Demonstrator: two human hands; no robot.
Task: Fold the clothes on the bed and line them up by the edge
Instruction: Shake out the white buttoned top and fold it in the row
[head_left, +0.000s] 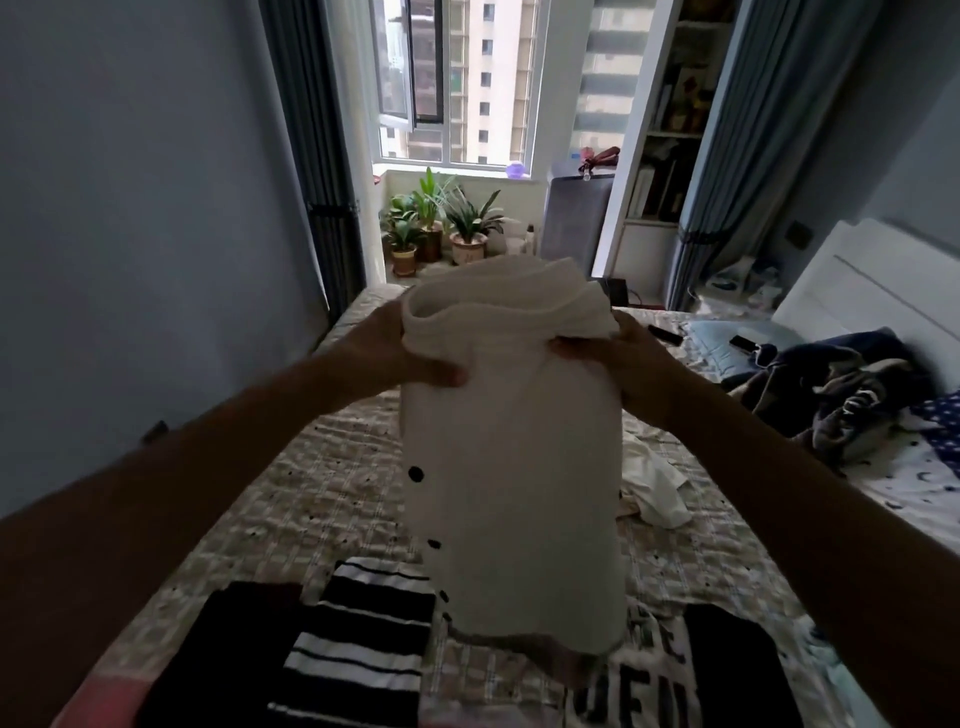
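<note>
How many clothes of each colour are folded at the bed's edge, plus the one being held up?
Black folded clothes: 2
Black-and-white striped top: 1
White top with black letters: 1
White buttoned shirt, held by the left hand and right hand: 1
Total: 5

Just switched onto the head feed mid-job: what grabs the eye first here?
A white buttoned garment hangs mid-frame, gripped near its top by the left hand and the right hand. Below it, along the near edge of the quilt, lie folded pieces: a black garment, a striped top and a lettered white tee. A crumpled white cloth lies farther back, right of centre.
</note>
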